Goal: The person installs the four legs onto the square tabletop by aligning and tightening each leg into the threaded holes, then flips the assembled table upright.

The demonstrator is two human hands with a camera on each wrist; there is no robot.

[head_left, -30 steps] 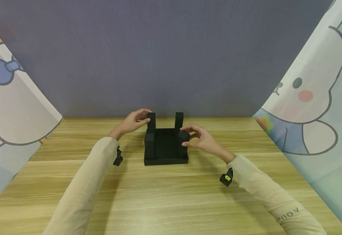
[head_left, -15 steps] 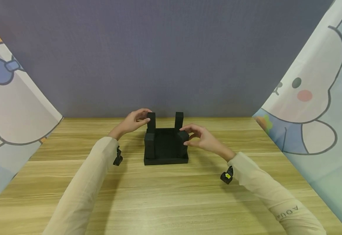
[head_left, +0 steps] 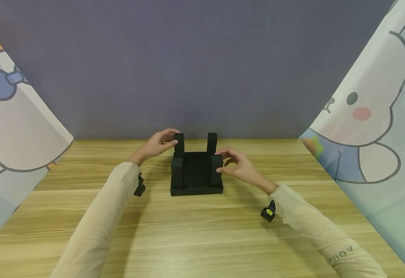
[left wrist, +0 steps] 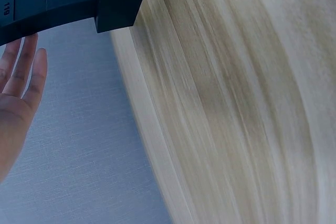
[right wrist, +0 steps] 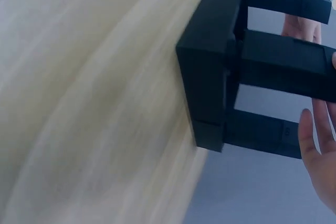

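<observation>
A square black base [head_left: 197, 191] lies on the table, with an upright black post at each corner. My left hand [head_left: 158, 143] pinches the top of the back-left post [head_left: 179, 148], thumb on the near side and fingers behind. In the left wrist view that curved post [left wrist: 63, 1] carries the number 119, and fingertips reach past its edge. My right hand [head_left: 238, 165] holds the upper end of the front-right post [head_left: 216, 173] between thumb and fingers. The right wrist view shows this post [right wrist: 283, 64] meeting the base [right wrist: 202, 72], with the palm mostly out of frame.
The front-left post [head_left: 177, 173] and back-right post [head_left: 212, 143] stand untouched. Wood-grain table [head_left: 195, 235] surrounds the base. A grey panel [head_left: 188, 69] rises behind, and cartoon-printed sheets [head_left: 362, 96] flank both sides.
The front-right post has turned under my right hand: its top looked angled and now sits square to the base. My right fingers have shifted slightly. My left hand has stayed still.
</observation>
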